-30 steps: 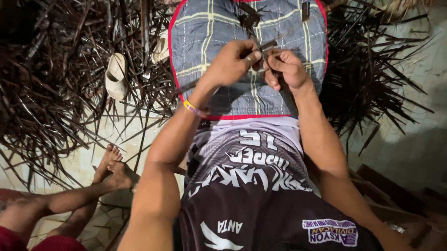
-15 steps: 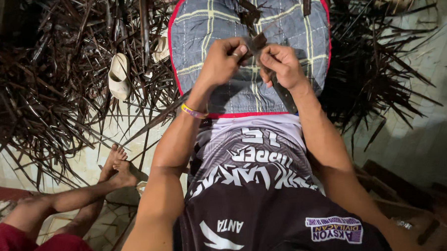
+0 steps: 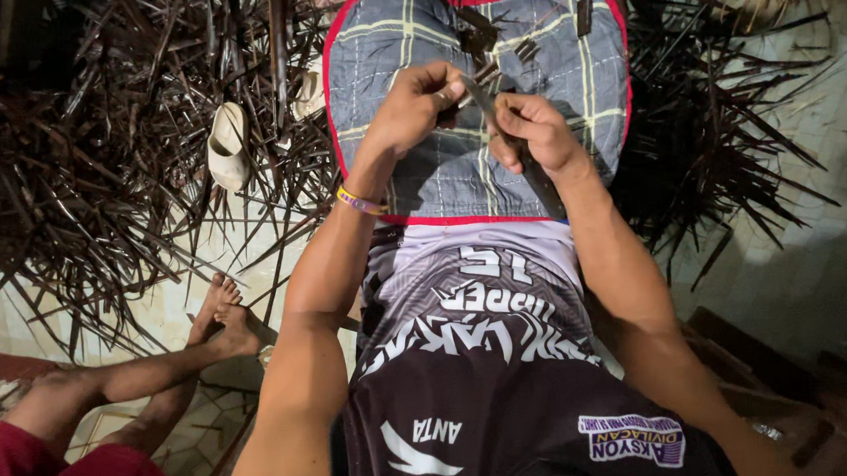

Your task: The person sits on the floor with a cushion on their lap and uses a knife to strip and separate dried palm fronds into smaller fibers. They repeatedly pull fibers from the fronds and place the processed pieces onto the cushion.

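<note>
My left hand and my right hand meet over a grey checked cloth with a red border spread across my lap. Both grip one long dark strip of dried leaf. The left hand pinches its upper end with thumb and forefinger. The right hand is closed around the strip lower down, where it runs along my forearm. A coloured band sits on my left wrist. A few short dark pieces lie on the cloth beyond my hands.
Heaps of dry dark palm fronds cover the floor left and right. A pale sandal lies among the left heap. Another person's bare legs and feet stretch across the tiled floor at lower left.
Both hands have stayed on the strip, shifting slightly up the cloth and a little apart along the strip. The camera has tilted a bit.
</note>
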